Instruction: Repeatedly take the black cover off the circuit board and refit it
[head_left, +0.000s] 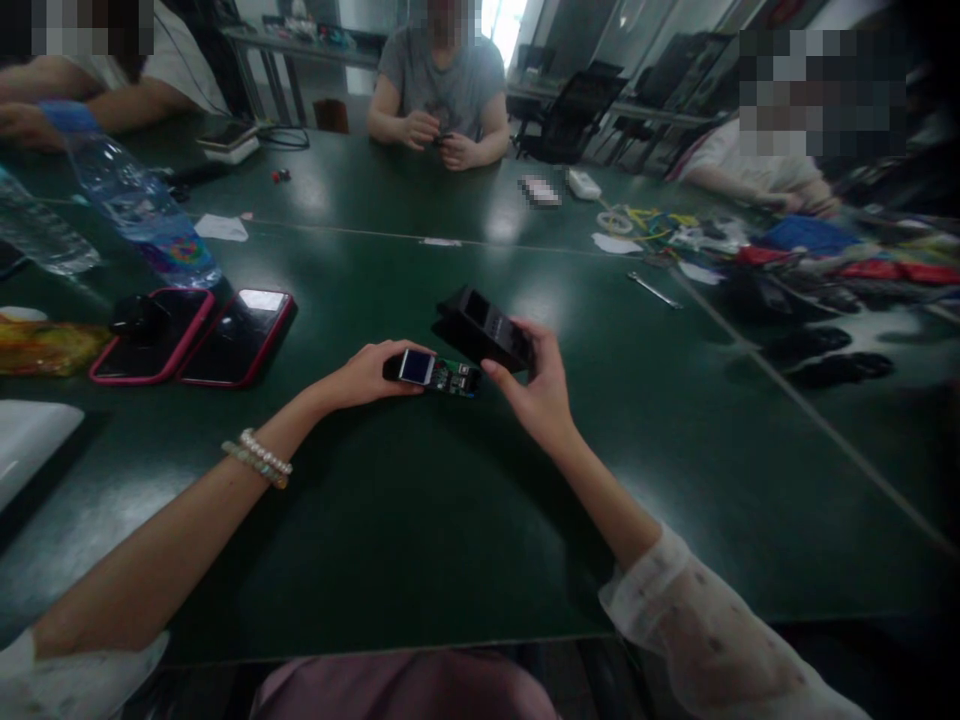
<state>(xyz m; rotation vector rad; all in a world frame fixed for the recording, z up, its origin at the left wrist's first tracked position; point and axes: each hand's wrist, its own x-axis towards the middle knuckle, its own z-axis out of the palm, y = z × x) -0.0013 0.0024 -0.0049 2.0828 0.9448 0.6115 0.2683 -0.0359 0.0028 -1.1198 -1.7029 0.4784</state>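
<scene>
My left hand (369,376) grips the left end of a small circuit board (454,377), which carries a little screen (417,367) and has green parts facing up. In my right hand (541,390) is a black plastic casing (491,328) with a rectangular window and a row of small marks, tilted and held at its right end between thumb and fingers. The casing is just above and to the right of the board, close to its right end. Both are over the dark green table (420,520).
Two phones in red cases (238,338) lie left, near plastic bottles (150,205) and a yellow packet (49,345). A wrench (654,290), cables (645,222) and black objects (840,355) are at right. Three other people sit around the table.
</scene>
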